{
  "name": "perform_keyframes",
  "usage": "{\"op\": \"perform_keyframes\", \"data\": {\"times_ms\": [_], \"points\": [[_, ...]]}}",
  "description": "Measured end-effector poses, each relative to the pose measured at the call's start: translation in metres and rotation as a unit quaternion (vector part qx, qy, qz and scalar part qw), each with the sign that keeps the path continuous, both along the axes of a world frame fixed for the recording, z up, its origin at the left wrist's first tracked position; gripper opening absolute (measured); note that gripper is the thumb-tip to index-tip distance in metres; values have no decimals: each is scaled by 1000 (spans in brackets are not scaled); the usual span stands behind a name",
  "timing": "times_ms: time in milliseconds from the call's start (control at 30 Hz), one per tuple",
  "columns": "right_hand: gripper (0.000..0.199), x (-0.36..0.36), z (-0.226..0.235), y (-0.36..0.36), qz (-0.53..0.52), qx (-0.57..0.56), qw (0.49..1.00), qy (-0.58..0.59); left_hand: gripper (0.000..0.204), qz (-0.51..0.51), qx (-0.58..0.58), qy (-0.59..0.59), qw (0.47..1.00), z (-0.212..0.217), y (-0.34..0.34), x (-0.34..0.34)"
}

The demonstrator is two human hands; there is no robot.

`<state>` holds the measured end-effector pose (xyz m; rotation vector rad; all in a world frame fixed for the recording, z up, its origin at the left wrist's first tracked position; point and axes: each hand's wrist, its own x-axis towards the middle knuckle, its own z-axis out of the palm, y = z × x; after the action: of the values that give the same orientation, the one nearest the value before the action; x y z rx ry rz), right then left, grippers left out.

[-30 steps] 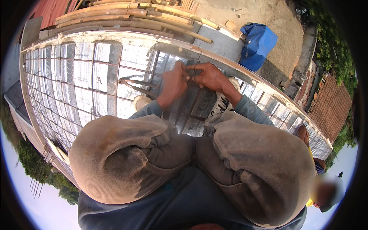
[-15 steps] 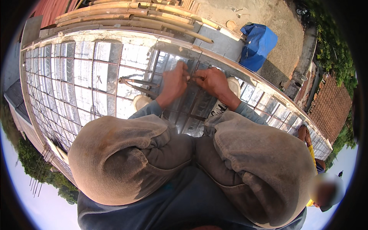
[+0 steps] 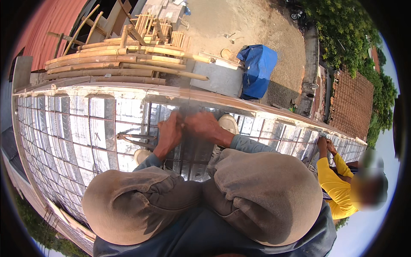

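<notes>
My left hand (image 3: 170, 133) and my right hand (image 3: 205, 127) meet between my shoes, close above a grid of reinforcing bars (image 3: 116, 147) laid over shiny corrugated metal sheets (image 3: 97, 130). Both have their fingers closed. What they grip is too small and blurred to name. Left of my left hand, long-handled pincers (image 3: 121, 136) lie on the grid, jaws pointing left and handles toward that hand. My left shoe (image 3: 141, 156) is below the pincers; my right shoe (image 3: 228, 123) stands just beyond my right hand.
A raised board edge (image 3: 167, 94) runs along the far side of the grid. Beyond it lie bamboo poles (image 3: 92, 59), a blue tarp (image 3: 259, 70) and ground at a lower level. At right, a co-worker in yellow sleeves (image 3: 335, 184) bends over the grid.
The view has tilted up and turned right, so more of the yard and the co-worker shows. My hands stay together, closed, between my shoes; the right one is now blurred.
</notes>
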<state>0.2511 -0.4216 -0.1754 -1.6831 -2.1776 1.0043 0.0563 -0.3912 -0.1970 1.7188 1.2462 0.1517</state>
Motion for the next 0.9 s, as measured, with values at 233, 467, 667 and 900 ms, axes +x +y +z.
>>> {"op": "perform_keyframes", "data": {"times_ms": [233,467,667,900], "points": [[24,-5,-1,-7,-24,-51,998,-21,17,-8,28,-25,999,9,-1,-4],[25,-5,15,-2,-56,-77,995,-7,13,26,76,-14,997,9,-8,5],[20,-10,8,-3,-50,-104,993,-39,11,-39,173,41,983,0,-13,5],[20,-8,20,-4,-39,-108,993,-13,13,-55,206,52,976,-6,-18,5]]}}
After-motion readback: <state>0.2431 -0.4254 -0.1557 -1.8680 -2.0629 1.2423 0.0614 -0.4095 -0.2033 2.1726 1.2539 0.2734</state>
